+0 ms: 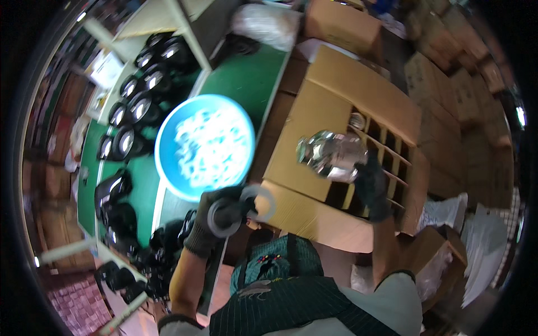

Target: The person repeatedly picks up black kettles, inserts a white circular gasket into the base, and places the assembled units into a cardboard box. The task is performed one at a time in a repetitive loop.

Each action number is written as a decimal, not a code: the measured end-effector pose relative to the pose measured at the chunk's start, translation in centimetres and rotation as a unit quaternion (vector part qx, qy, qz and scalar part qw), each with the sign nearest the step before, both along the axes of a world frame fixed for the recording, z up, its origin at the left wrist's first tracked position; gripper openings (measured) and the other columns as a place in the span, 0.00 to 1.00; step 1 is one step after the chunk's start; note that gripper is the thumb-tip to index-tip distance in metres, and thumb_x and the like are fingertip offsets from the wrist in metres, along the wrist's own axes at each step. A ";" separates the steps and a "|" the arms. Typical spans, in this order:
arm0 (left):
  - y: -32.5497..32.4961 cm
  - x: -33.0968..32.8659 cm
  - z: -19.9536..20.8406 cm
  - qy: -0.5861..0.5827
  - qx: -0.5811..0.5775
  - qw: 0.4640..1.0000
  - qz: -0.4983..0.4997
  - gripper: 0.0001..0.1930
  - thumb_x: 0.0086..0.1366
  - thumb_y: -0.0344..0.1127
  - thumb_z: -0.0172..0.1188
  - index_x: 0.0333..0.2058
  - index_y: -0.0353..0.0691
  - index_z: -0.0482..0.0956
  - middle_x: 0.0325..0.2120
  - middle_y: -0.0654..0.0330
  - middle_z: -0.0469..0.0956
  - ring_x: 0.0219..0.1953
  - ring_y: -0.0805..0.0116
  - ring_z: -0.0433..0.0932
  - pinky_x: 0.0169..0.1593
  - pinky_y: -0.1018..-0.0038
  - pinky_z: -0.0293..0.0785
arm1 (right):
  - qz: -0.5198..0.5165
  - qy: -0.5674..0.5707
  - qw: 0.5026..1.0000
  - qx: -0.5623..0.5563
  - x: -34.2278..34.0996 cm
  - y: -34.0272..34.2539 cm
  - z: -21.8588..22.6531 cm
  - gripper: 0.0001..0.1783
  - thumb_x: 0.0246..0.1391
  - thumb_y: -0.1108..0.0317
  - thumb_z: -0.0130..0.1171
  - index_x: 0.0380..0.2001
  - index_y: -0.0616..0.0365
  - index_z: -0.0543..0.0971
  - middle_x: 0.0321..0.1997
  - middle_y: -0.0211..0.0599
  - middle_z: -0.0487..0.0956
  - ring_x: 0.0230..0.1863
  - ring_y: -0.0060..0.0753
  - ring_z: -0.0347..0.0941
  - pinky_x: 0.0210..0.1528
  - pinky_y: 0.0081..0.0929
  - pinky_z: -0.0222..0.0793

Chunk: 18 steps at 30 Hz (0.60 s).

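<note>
My right hand [372, 187], in a dark glove, grips a clear glass jar [334, 155] by one end and holds it tilted on its side. The jar is over an open cardboard box [302, 148] with a grid of divided compartments. Another round glass piece [357, 120] shows in a far compartment. My left hand [224, 210], also gloved, is closed on pale translucent rings [264, 203]; at least two show around its fingers. Just beyond that hand stands a light blue basin [162, 147] full of small whitish pieces, too overexposed to make out.
Many glossy black rounded pieces [128, 143] stand along the left of the green table [241, 75]. A plastic-wrapped bundle [266, 25] lies at its far end. Stacked cartons [431, 89] rise at the right. White plastic bags [485, 246] and an opened carton sit at the lower right.
</note>
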<state>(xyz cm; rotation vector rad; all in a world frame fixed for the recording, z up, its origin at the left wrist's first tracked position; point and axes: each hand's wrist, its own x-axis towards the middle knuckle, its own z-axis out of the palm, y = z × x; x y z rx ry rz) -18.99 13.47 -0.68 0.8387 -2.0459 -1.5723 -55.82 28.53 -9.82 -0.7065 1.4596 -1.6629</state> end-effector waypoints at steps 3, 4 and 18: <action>-0.1 4.4 0.4 -0.003 0.104 0.993 0.050 0.17 0.60 0.25 0.67 0.49 0.33 0.82 0.37 0.57 0.86 0.38 0.73 0.84 0.43 0.74 0.82 | 0.132 0.021 0.989 0.070 9.9 0.1 2.6 0.28 0.61 0.69 0.59 0.64 0.58 0.68 0.59 0.39 0.75 0.59 0.35 0.72 0.59 0.32 0.70; -0.2 6.3 0.2 -0.027 -0.027 0.998 0.053 0.16 0.61 0.25 0.67 0.48 0.34 0.82 0.37 0.57 0.86 0.39 0.74 0.84 0.43 0.75 0.81 | 0.168 0.021 0.983 0.071 12.1 -0.2 3.2 0.26 0.62 0.70 0.56 0.63 0.57 0.68 0.59 0.39 0.74 0.61 0.37 0.71 0.61 0.34 0.69; 5.7 27.8 2.6 0.076 0.046 0.978 0.190 0.22 0.53 0.34 0.77 0.45 0.31 0.82 0.42 0.52 0.85 0.43 0.65 0.84 0.49 0.69 0.81 | 0.390 -0.318 0.862 0.064 31.5 -6.0 6.0 0.45 0.57 0.53 0.63 0.69 0.67 0.59 0.66 0.49 0.70 0.64 0.44 0.71 0.63 0.43 0.74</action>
